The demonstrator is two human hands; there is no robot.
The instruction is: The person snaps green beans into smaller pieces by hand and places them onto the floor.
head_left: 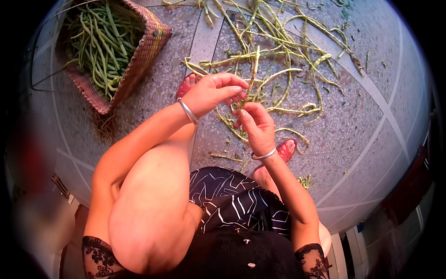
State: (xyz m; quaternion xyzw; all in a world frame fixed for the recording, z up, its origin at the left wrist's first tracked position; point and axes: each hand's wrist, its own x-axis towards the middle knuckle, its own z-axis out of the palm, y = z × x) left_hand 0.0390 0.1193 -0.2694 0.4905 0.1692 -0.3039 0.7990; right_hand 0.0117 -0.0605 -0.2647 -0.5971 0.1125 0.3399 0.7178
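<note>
In the middle of the head view, my left hand (217, 94) and my right hand (257, 126) come together over the floor. A long bean (255, 67), pale green with a brownish stretch, points away from me from between my fingers. Both hands look closed in a pinch on its near end, though my fingertips cover the exact grip. Beneath and beyond them, several long beans (289, 88) lie loosely tangled, with short broken bits scattered among them.
A woven basket (147, 49) heaped with green beans (104, 44) stands at the upper left. Red shoes (286, 149) on my feet flank the scattered beans. Speckled floor tiles (357, 135) with pale strips extend to the right. A blurred shape fills the far left edge.
</note>
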